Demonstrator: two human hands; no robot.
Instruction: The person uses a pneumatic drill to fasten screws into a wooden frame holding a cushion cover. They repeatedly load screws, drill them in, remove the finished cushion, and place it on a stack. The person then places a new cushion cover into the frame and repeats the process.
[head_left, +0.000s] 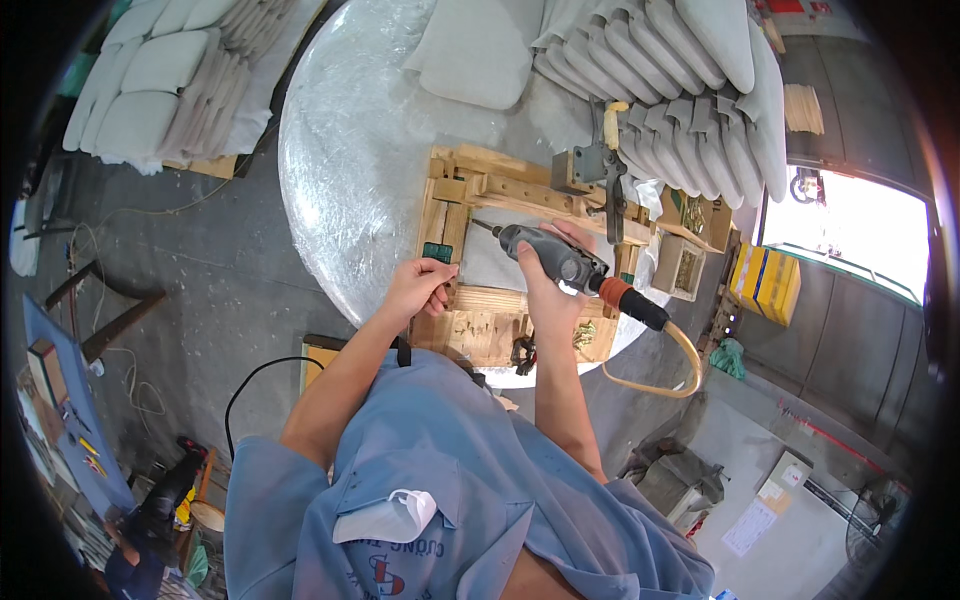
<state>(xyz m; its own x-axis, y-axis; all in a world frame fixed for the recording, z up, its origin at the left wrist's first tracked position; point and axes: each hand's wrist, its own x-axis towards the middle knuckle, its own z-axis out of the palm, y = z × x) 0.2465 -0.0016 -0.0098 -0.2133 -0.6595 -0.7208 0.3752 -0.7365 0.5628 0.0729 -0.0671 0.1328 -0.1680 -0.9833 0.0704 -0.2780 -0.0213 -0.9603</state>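
My right hand (548,285) is wrapped round a grey and black power screwdriver (560,258), its thin bit pointing left over a wooden frame (520,300). An orange-red collar and a pale cord (690,365) trail from the tool's back end. At the frame's left side, my left hand (422,288) has its fingers curled and pinched together beside a green block (437,252); whatever is between them is hidden or too small to name. Inside the frame lies a light grey panel (485,262), partly covered by the tool. The bit's tip is apart from my left fingers.
The frame rests on a round table (330,180) wrapped in shiny film. A dark metal clamp (600,170) stands at its far right. Grey padded panels (660,60) are piled behind. Small brass-coloured pieces (585,335) lie near right. A yellow box (765,283) stands further right.
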